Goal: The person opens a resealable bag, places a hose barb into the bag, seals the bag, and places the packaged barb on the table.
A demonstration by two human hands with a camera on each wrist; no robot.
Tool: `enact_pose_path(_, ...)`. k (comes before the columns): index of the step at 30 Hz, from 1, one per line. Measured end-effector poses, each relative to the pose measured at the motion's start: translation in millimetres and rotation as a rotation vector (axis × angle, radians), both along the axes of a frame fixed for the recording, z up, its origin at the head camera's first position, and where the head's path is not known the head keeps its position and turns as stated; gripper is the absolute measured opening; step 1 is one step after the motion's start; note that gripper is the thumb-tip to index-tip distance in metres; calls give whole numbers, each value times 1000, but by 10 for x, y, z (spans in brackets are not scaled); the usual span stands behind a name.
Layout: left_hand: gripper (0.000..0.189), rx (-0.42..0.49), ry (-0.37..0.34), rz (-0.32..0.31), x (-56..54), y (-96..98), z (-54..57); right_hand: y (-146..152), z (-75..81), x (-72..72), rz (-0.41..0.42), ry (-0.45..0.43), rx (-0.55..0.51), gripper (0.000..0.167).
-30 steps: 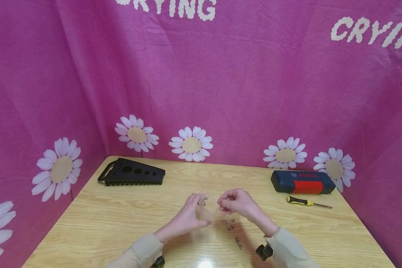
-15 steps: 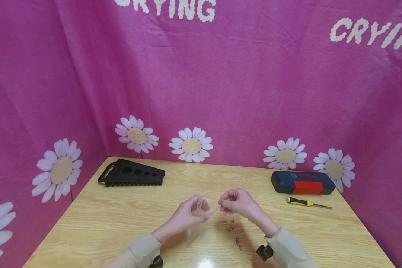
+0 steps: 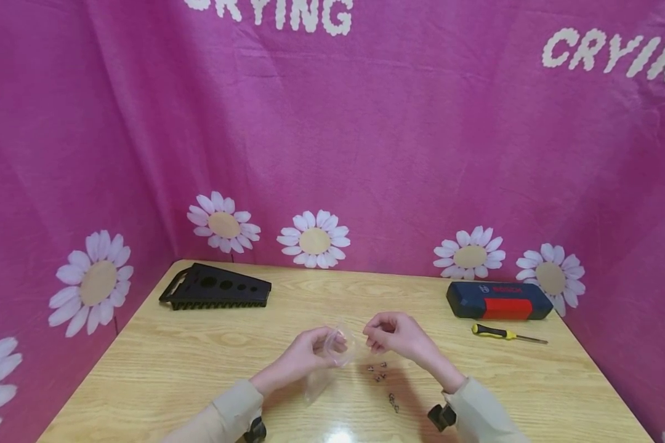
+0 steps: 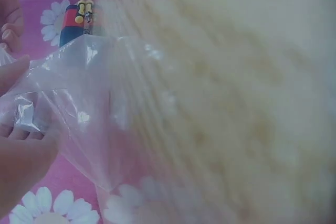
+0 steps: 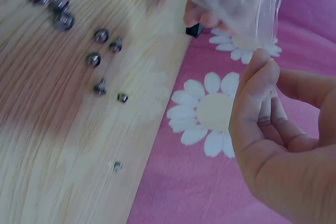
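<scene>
Clear open-mouthed bag [image 4: 89, 103], tilted, near small metal screws [image 5: 93, 59]

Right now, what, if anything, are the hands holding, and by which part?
The left hand holds a clear plastic bag near its open mouth; whether the right hand pinches anything is unclear.

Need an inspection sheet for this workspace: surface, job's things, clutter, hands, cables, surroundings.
Surface: table, wood grain, glare at the near side.
Job's things: clear bag; metal parts loose on the table.
Clutter: black rack back left; case back right, screwdriver in front of it.
Left hand: grips the bag.
Right hand: beside the bag, fingertips together, nothing seen between them.
Cables: nothing seen.
Surroundings: pink flowered cloth on three sides.
</scene>
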State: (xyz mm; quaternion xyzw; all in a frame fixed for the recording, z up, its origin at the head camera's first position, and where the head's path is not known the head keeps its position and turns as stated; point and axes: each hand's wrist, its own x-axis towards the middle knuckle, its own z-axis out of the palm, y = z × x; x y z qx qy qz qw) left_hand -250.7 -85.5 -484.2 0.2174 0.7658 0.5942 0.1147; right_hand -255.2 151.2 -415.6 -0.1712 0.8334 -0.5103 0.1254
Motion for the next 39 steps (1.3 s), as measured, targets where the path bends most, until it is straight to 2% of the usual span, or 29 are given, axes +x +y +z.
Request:
enact_pose_path(6,30,13,-40,-2,-6,-32,10,142,-55,-65,-36,25,24,25)
enact_pose_path(11,32,28,-54,-4,-4,-44,21,280,-177,-135,-39,80,104,17)
enact_pose_path(17,33,39,-60,-9,-16,-43,6,400,-390,-188,78,193,214,10)
enact_pose_path(21,33,35,-55,-11,-17,-46,2,435,-497,-209,147,145,210,13)
enact_pose_path(26,33,25,-58,-13,-23,-47,2,437,-564,-221,158,88,228,12)
enact_pose_path(39,33,27,-86,-7,-28,-29,40,420,-588,-201,167,134,250,8)
